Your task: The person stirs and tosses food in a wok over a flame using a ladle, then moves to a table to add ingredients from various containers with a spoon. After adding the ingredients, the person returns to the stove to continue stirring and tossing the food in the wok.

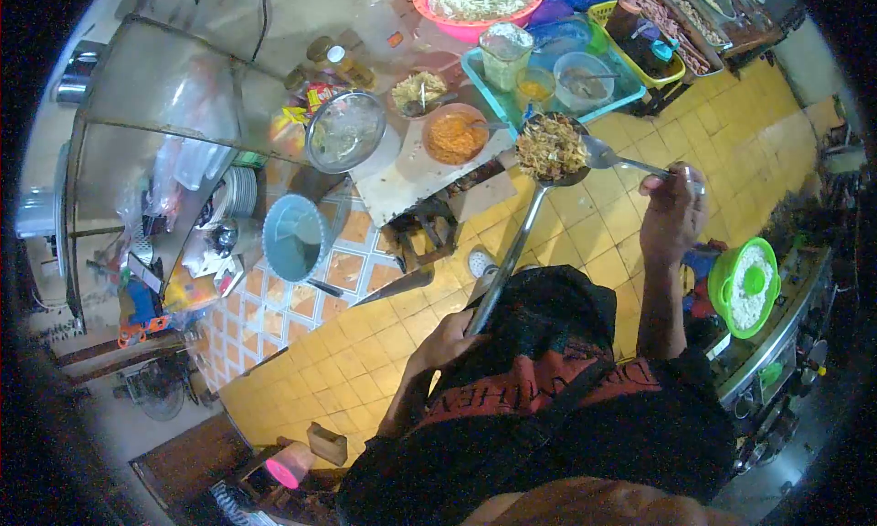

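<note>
My left hand (448, 343) is wrapped round the end of a long metal ladle handle (513, 252). The ladle's bowl, at the far end of the handle, is filled with brown shredded food (550, 148) and is held up over the yellow tiled floor, beside the table. In my right hand (674, 206) is a metal spoon (605, 154), whose head rests at the right rim of the ladle bowl. Left of the ladle, an orange bowl of orange paste (456, 135) sits near the table edge.
A blue tray (628, 96) holds several containers. Behind it stands a pink basin (438, 19) of shredded vegetable. Further left are a steel pot (347, 131) and a light blue bucket (296, 238). A green basket (722, 288) with white contents stands at the right.
</note>
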### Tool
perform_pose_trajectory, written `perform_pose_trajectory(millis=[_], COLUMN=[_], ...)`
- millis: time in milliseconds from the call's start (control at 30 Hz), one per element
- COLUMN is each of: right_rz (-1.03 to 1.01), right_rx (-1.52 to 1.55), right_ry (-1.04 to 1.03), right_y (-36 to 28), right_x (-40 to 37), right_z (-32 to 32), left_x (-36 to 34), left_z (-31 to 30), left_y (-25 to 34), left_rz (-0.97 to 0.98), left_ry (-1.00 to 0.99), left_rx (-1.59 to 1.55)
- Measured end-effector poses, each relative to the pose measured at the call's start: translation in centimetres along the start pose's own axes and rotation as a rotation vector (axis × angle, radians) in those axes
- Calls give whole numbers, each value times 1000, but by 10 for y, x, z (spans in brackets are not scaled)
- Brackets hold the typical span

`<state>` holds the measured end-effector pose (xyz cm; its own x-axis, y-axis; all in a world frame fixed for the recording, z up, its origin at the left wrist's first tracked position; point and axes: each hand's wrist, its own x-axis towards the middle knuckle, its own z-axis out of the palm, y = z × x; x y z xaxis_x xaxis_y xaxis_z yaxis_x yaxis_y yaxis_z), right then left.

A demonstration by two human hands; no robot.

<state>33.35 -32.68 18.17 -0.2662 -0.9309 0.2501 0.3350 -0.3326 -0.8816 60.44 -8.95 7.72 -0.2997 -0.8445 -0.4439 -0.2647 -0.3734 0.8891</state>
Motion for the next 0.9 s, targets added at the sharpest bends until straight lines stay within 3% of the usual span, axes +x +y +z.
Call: perform_pose_trajectory(millis=[100,200,267,333,433,500,533,667,900], right_rz=[40,93,103,117,175,174,180,158,97], right_rx=[154,269,214,609,778,821,846,860,799], right_ry=[-25,-130,-63,-333,-553,-648,-692,-795,-821], right_y=[-31,-60,-79,-90,-118,-128,-133,-139,-150], right_x=[-1,-5,-11,-15,-26,-30,-32,-37,-46], right_z=[15,24,35,36,49,60,64,76,85], left_x=[-2,-4,-6,-4,-7,-8,-9,-16,-28], left_z=[1,4,3,1,-11,-1,-10,-17,-27], left_y=[11,25,29,16,25,14,9,15,5], left_rz=[-31,106,-119,-120,-104,-133,-48,-26,-44], left_ry=[18,106,142,117,72,101,71,85,195], left_rx=[-71,-119,-85,-77,-148,-392,-243,-209,-430])
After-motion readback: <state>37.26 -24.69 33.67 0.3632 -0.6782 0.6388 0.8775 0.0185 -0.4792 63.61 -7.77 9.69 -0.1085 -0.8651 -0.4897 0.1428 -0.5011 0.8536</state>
